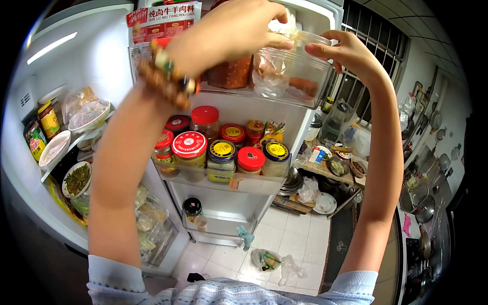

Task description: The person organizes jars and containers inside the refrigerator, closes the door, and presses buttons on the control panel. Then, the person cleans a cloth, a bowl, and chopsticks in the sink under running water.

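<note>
My left hand point(241, 30), a beaded bracelet point(168, 76) on its wrist, reaches over the upper door bin point(231, 91). Its thumb and fingers close around the gathered top of a clear plastic bag point(272, 76) with pale contents. My right hand point(343, 56) is at the bin's right corner, thumb inside, fingers curled outside. It pinches clear plastic there; whether this is the bin's rim or part of the bag I cannot tell. A jar of red-brown food point(231, 73) stands left of the bag. Behind my left wrist is a red-and-white spice packet point(165, 23).
A lower door bin point(218, 184) holds several lidded jars. The bottom bin point(216, 225) has a dark-lidded jar point(192, 207). Bowls and bags fill the fridge shelves at left, including a bowl of greens point(77, 179). Plastic bags point(267, 259) lie on the tiled floor; a cluttered counter point(325, 170) stands beyond the door.
</note>
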The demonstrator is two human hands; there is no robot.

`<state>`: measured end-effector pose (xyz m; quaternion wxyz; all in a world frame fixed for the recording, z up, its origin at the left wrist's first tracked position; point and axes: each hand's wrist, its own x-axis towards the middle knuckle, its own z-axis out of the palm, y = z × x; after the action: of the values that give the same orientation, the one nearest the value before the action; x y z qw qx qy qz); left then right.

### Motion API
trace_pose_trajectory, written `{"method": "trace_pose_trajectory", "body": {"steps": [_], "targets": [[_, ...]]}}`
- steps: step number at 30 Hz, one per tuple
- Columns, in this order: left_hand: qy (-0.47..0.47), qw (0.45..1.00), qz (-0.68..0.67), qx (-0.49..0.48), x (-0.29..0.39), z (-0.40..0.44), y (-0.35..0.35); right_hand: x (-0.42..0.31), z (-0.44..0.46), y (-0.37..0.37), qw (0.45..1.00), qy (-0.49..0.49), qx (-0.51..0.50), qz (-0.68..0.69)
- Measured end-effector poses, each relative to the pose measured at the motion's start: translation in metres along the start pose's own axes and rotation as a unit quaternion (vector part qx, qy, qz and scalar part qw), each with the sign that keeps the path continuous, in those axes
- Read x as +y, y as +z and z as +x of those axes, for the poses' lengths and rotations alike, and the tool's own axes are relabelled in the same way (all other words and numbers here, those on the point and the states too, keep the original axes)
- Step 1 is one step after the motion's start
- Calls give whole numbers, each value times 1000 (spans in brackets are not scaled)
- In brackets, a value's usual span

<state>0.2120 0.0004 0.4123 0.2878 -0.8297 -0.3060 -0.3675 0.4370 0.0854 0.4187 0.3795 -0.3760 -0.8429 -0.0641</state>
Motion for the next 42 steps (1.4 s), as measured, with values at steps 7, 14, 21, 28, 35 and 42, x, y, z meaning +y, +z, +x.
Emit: {"method": "trace_pose_trajectory", "body": {"steps": [7,14,21,28,35,42], "targets": [[-28,962,125,-240,-19,47,7,9,5,-4,999,17,-4,31],[61,968,69,-232,-40,50,31,10,8,-9,1000,0,4,19],[27,983,64,-171,-50,51,40,11,20,-9,998,29,-24,-57],[78,978,27,-192,-59,44,29,8,25,-2,992,13,-63,-107],[27,959,-106,-263,-61,43,14,-12,12,-3,974,-23,-54,-220],[-93,956,92,-263,-34,34,-38,-36,37,17,974,-133,-20,-181]]}}
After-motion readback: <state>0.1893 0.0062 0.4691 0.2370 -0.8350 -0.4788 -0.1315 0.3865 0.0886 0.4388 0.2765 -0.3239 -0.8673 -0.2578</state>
